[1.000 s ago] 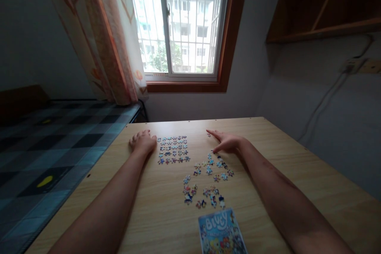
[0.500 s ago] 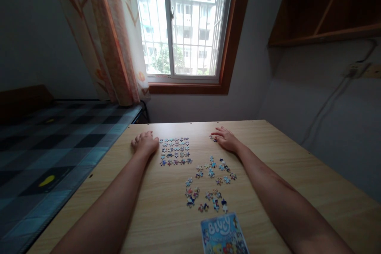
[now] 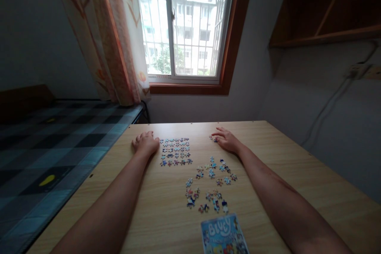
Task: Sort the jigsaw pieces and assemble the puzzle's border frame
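Observation:
My left hand [image 3: 145, 142] rests palm down on the table, fingers apart and holding nothing. Right beside its thumb, several jigsaw pieces [image 3: 176, 149] lie in neat rows. My right hand [image 3: 225, 139] is also flat on the table, fingers spread. Its fingertips touch or partly cover a few jigsaw pieces [image 3: 212, 138] at the far side; exactly how many is hidden. Between my forearms, loose jigsaw pieces [image 3: 211, 173] are scattered in small clusters. Closest to me lies a blue box or picture card [image 3: 223, 232] marked "Bluey", cut off by the bottom of the view.
The light wooden table [image 3: 297, 174] stands below a barred window [image 3: 195, 27]. To the left is a bed [image 3: 71, 139] with a checked cover, and a flowered curtain [image 3: 110, 47]. A wooden shelf [image 3: 324, 39] and a socket with a cable [image 3: 355, 72] are on the right wall.

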`<move>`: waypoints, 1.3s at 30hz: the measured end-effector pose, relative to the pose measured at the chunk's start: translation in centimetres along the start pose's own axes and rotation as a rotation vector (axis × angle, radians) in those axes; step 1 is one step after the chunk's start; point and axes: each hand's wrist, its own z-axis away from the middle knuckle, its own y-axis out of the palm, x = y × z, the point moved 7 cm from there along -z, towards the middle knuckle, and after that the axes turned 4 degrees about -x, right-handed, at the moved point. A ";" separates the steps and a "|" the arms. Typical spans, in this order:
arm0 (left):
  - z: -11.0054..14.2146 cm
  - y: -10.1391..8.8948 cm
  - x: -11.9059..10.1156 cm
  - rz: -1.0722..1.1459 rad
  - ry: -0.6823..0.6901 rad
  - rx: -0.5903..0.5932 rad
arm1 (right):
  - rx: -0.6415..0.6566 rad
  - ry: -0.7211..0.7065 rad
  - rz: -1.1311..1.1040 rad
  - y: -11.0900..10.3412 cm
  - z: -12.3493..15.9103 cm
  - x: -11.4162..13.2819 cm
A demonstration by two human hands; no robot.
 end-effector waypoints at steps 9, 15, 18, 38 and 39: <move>0.0 0.1 0.0 -0.004 -0.003 0.024 | 0.073 -0.028 0.051 0.6 0.0 0.2; 0.1 0.0 -0.1 -0.005 0.000 0.031 | 0.069 -0.022 0.019 0.7 0.0 0.0; 0.1 -0.1 -0.1 0.001 0.007 0.014 | 0.013 -0.020 -0.033 0.4 -0.1 -0.2; 0.3 -0.4 -0.3 0.000 -0.001 0.018 | -0.093 -0.010 -0.022 -0.8 -0.3 -0.4; 0.2 -0.4 -0.3 -0.003 -0.002 0.019 | -0.096 -0.014 -0.017 -0.8 -0.4 -0.4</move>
